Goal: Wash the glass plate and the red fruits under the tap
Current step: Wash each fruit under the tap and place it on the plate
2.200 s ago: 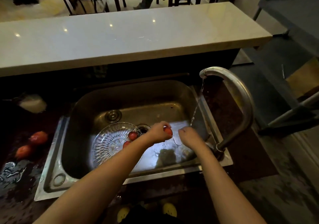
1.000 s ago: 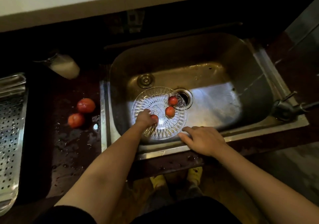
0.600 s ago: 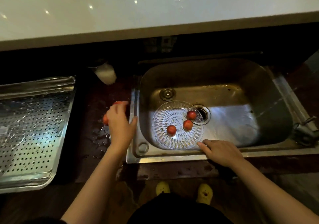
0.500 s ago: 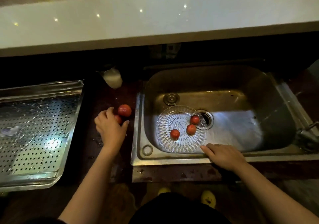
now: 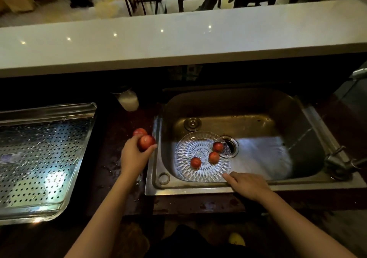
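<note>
Red fruit (image 5: 146, 142) sits clasped in the left hand (image 5: 133, 157) above the dark counter (image 5: 111, 158), just left of the steel sink (image 5: 309, 138) rim; a second fruit (image 5: 139, 132) lies just behind. The right hand (image 5: 248, 185) rests loose and empty on the sink's near rim, fingertips beside the glass plate (image 5: 190, 154), which holds three fruits (image 5: 214, 157). A perforated tray (image 5: 39, 158) lies well apart on the left.
</note>
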Action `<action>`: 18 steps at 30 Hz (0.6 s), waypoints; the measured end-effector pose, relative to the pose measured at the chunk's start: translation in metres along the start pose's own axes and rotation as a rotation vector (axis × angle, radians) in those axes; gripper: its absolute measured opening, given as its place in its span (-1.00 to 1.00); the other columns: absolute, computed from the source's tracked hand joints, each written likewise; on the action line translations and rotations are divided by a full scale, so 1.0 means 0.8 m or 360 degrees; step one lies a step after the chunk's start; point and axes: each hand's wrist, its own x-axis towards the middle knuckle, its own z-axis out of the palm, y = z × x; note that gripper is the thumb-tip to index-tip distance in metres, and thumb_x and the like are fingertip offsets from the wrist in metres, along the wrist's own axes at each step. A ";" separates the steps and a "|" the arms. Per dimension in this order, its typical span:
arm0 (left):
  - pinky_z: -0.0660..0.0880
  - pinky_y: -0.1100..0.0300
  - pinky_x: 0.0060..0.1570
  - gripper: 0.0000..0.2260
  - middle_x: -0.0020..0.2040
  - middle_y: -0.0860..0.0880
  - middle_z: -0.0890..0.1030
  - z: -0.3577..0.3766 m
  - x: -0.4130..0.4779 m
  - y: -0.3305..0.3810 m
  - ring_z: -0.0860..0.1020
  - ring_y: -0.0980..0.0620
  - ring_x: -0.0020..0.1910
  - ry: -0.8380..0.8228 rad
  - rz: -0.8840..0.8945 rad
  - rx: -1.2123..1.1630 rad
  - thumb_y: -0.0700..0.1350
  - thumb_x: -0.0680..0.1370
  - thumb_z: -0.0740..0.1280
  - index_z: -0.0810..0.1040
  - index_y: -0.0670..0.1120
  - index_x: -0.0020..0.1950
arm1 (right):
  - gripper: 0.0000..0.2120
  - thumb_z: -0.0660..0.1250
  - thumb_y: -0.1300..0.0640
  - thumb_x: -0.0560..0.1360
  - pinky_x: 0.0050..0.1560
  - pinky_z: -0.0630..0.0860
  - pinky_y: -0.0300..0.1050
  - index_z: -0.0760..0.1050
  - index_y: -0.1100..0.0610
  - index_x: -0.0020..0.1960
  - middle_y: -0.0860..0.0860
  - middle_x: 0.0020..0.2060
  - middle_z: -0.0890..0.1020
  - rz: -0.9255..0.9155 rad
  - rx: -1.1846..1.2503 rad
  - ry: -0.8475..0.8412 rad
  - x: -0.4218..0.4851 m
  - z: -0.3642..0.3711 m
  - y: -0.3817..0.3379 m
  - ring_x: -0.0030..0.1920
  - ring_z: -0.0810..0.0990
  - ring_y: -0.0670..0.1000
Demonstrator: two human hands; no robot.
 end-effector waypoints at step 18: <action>0.29 0.54 -0.08 -0.57 0.09 -0.03 0.49 0.205 -0.046 0.319 0.41 0.14 0.02 -0.0783 0.0959 -0.0370 -0.06 0.36 0.50 0.50 0.01 0.20 | -0.65 0.03 -0.04 0.62 -0.26 0.54 -0.29 0.52 0.03 0.19 0.08 0.05 0.63 -0.0139 0.2494 0.0698 -0.030 -0.179 0.105 -0.10 0.67 -0.08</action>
